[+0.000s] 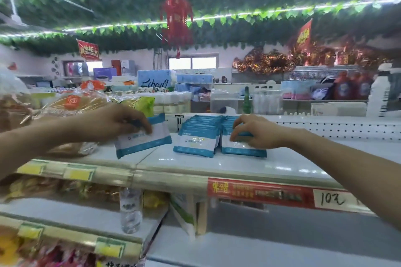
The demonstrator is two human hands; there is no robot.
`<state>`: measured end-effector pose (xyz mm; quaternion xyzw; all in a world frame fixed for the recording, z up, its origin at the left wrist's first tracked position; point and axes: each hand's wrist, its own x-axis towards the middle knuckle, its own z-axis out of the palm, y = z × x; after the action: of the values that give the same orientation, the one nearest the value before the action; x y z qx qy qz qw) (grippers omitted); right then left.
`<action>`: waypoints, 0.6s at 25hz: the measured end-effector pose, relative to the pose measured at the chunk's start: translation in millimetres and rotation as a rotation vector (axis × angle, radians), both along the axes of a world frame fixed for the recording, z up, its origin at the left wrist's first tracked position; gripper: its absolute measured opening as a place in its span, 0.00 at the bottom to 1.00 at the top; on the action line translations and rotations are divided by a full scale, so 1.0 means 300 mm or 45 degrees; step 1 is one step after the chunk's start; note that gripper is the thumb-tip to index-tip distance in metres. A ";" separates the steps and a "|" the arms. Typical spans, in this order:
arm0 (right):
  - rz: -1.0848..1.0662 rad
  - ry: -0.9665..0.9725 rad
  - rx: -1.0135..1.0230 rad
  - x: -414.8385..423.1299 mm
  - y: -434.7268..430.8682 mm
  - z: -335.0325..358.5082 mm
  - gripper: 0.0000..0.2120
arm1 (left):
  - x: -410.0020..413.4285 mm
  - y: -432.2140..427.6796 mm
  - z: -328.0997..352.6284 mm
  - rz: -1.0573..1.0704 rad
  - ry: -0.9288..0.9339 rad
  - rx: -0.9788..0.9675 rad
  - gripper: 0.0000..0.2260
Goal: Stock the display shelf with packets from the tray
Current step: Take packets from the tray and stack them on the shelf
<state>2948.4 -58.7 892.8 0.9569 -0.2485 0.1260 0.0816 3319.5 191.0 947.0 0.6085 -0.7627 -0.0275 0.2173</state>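
On the white top shelf point(195, 165) stand two rows of white packets with blue edges. The middle row point(198, 136) leans back, untouched. My right hand point(253, 131) rests on the front packets of the right row point(240, 147), fingers curled over their top edges. To the left, my left hand point(121, 122) grips a single tilted packet point(145, 138) by its top, its lower edge near the shelf surface. No tray is in view.
Bagged bread point(71, 106) lies on the shelf left of my left hand. A perforated white back panel point(338, 128) runs behind the shelf at right. Lower shelves hold a water bottle point(130, 210), a carton point(184, 212) and snacks. A red price strip point(271, 193) fronts the shelf edge.
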 end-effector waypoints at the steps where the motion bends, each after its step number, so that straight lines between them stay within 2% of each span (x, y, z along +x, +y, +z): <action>1: 0.014 -0.011 0.009 0.000 -0.001 -0.004 0.09 | -0.011 -0.016 0.018 -0.003 0.021 -0.019 0.17; 9: 0.079 -0.138 0.037 -0.063 -0.004 -0.010 0.12 | -0.214 -0.304 0.123 -0.083 0.070 -0.077 0.15; 15: -0.039 -0.132 0.065 -0.275 -0.038 0.025 0.23 | -0.398 -0.555 0.156 -0.257 -0.010 -0.072 0.15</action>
<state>2865.9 -70.2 900.3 0.9470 -0.2700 0.1680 0.0462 3200.1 24.5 993.8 0.5223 -0.8215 -0.0251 0.2274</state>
